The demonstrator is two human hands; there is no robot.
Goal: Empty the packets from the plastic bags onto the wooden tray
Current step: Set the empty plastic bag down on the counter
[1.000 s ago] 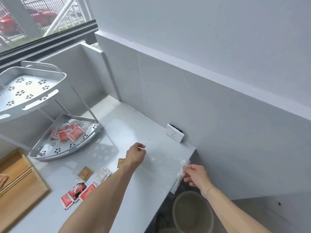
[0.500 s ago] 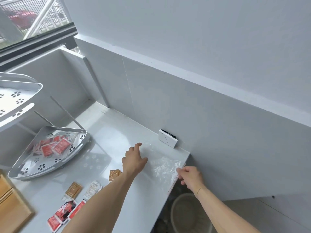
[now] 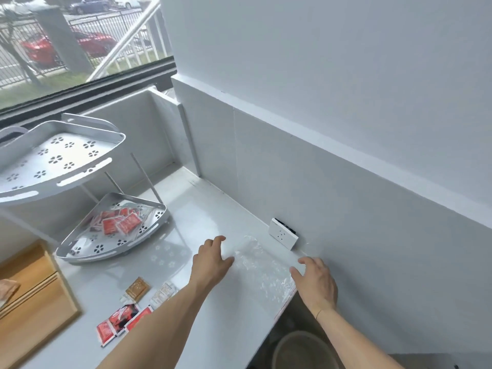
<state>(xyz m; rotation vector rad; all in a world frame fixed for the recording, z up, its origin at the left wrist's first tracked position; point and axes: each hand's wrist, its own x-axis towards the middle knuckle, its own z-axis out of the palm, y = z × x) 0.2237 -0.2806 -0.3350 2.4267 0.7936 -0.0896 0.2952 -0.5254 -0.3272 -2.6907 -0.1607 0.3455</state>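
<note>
Between my two hands the clear crumpled plastic bag (image 3: 262, 267) lies flat at the white counter's (image 3: 202, 209) right end, its long axis running away from me toward the wall. My left hand (image 3: 211, 265) presses its left edge, fingers spread; my right hand (image 3: 315, 282) hovers open at its right edge, gripping nothing. Both are equally near; the wooden tray (image 3: 34, 310) sits well apart, far left.
</note>
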